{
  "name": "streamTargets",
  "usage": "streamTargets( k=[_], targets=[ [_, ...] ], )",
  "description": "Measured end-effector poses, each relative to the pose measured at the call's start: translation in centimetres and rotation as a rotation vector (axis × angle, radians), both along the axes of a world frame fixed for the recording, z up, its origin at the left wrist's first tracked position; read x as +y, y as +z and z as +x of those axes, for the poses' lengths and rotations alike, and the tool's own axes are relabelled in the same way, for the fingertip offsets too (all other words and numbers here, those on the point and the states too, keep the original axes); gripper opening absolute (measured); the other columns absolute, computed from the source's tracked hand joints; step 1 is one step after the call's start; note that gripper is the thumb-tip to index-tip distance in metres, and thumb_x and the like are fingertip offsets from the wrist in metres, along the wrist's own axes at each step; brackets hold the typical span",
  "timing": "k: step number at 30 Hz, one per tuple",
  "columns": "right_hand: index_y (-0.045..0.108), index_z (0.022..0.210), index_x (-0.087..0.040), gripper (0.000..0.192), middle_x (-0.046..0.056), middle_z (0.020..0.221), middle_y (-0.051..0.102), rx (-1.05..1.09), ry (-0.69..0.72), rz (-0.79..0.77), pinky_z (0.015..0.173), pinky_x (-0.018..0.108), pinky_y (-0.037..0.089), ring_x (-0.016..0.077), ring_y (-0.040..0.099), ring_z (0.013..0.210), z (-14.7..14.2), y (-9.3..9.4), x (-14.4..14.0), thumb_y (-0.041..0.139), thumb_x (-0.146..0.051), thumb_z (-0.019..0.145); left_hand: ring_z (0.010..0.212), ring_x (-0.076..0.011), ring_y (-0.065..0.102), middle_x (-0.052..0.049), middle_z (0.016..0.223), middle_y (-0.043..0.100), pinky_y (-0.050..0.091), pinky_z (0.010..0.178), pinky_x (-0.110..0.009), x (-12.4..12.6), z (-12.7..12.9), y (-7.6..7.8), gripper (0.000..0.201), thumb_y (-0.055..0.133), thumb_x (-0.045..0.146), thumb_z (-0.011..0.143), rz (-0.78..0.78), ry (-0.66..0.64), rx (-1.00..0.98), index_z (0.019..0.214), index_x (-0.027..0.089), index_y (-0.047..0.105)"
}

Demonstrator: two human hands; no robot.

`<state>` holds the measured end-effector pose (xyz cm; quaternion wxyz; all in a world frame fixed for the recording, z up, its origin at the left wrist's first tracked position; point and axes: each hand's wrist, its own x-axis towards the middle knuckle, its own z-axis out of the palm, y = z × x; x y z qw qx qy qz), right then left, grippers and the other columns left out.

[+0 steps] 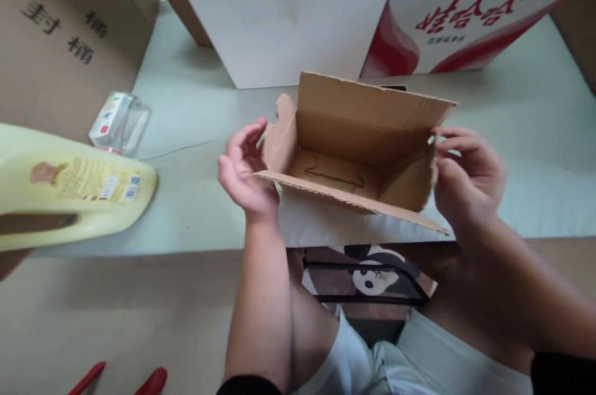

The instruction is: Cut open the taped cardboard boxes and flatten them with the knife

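An open cardboard box [354, 153] with raised flaps stands at the near edge of a pale green table [195, 196]; its inside is bare brown card. My left hand [246, 165] rests against the box's left side flap, fingers curled. My right hand [465, 177] pinches the right side flap between thumb and fingers. Both forearms reach up from the bottom of the view.
A yellow jug [69, 190] lies on its side at the left, with a clear plastic bottle [120, 123] behind it. A white carton [284, 16], a red-and-white carton [465, 10] and a brown carton [56, 28] stand behind. A panda-print bag [372, 274] sits below the table edge.
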<state>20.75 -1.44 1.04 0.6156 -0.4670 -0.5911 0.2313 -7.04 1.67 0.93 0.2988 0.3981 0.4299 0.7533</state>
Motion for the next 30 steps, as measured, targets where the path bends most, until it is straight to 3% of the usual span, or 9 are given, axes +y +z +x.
streamTargets(
  k=[3,5,8,11,13,16,18,22,30],
  targets=[
    [0.075,0.087,-0.025,0.011,0.007,0.126,0.061,-0.241,-0.008,0.019,0.072,0.036,0.053,0.0185,0.063,0.092,1.8,-1.2,-0.3,0.065,-0.03,0.089,0.108,-0.0282,0.069,-0.009,0.092,0.074,0.049,0.105,-0.048,-0.1,2.1,-0.3,0.088,0.001,0.076,0.091,0.032,-0.106,0.242,0.077,0.023,0.07],
    [0.074,0.083,-0.026,0.019,0.005,0.134,0.055,-0.275,-0.004,0.031,0.085,0.043,0.054,0.0214,0.063,0.1,2.1,-1.8,-0.3,0.061,-0.034,0.092,0.109,-0.0293,0.068,-0.009,0.085,0.074,0.046,0.11,-0.05,0.0,2.7,-0.6,0.09,0.001,0.078,0.089,0.094,-0.134,0.373,0.071,0.023,0.07],
    [0.068,0.091,-0.028,0.022,0.005,0.139,0.053,-0.217,0.034,-0.011,0.104,0.053,0.047,0.0311,0.054,0.129,2.0,-2.3,-0.1,0.056,-0.046,0.094,0.102,-0.0261,0.069,-0.006,0.082,0.072,0.046,0.112,-0.051,0.4,2.9,-1.3,0.072,0.022,0.073,0.094,0.18,-0.069,0.465,0.072,0.023,0.069],
    [0.053,0.121,-0.035,0.035,0.007,0.136,0.057,-0.057,0.094,-0.092,0.106,0.054,0.048,0.03,0.056,0.128,1.6,-2.5,-0.4,0.054,-0.056,0.093,0.097,-0.0227,0.07,-0.003,0.084,0.07,0.047,0.113,-0.051,0.7,3.1,-2.0,0.042,0.047,0.056,0.095,0.191,0.008,0.466,0.083,0.022,0.068],
    [0.045,0.131,-0.038,0.042,0.007,0.133,0.059,-0.003,0.134,-0.128,0.106,0.053,0.048,0.0282,0.058,0.124,1.6,-2.6,-0.9,0.053,-0.055,0.094,0.106,-0.024,0.07,-0.003,0.095,0.072,0.048,0.111,-0.05,0.7,3.2,-2.2,0.031,0.057,0.051,0.091,0.144,0.013,0.464,0.101,0.023,0.067],
    [0.058,0.121,-0.036,0.031,0.005,0.13,0.056,-0.025,0.179,-0.116,0.113,0.053,0.042,0.0286,0.053,0.129,1.9,-2.8,-1.6,0.049,-0.051,0.096,0.128,-0.0266,0.062,-0.006,0.128,0.068,0.046,0.114,-0.048,0.7,3.4,-2.3,0.046,0.063,0.051,0.088,0.073,-0.021,0.501,0.127,0.029,0.06],
    [0.064,0.11,-0.033,0.034,0.005,0.132,0.053,-0.036,0.197,-0.095,0.116,0.055,0.039,0.0309,0.049,0.133,2.1,-3.0,-1.9,0.044,-0.056,0.096,0.138,-0.0272,0.055,-0.006,0.142,0.062,0.042,0.119,-0.047,0.8,3.4,-2.2,0.046,0.061,0.05,0.089,0.049,-0.039,0.543,0.13,0.03,0.062],
    [0.062,0.105,-0.031,0.039,0.005,0.14,0.051,-0.057,0.223,-0.098,0.114,0.057,0.039,0.0334,0.047,0.135,2.2,-3.3,-1.8,0.045,-0.064,0.093,0.133,-0.0267,0.059,-0.005,0.131,0.07,0.04,0.121,-0.05,0.8,3.3,-2.1,0.032,0.059,0.04,0.091,0.038,-0.078,0.563,0.114,0.025,0.074],
    [0.064,0.102,-0.03,0.048,0.005,0.144,0.054,0.0,0.224,-0.183,0.115,0.06,0.039,0.0355,0.048,0.139,2.2,-2.9,-1.6,0.045,-0.072,0.09,0.125,-0.0268,0.064,-0.004,0.118,0.074,0.043,0.118,-0.048,1.0,2.4,-2.0,0.026,0.063,0.04,0.087,0.006,-0.113,0.592,0.102,0.026,0.079]
  ],
)
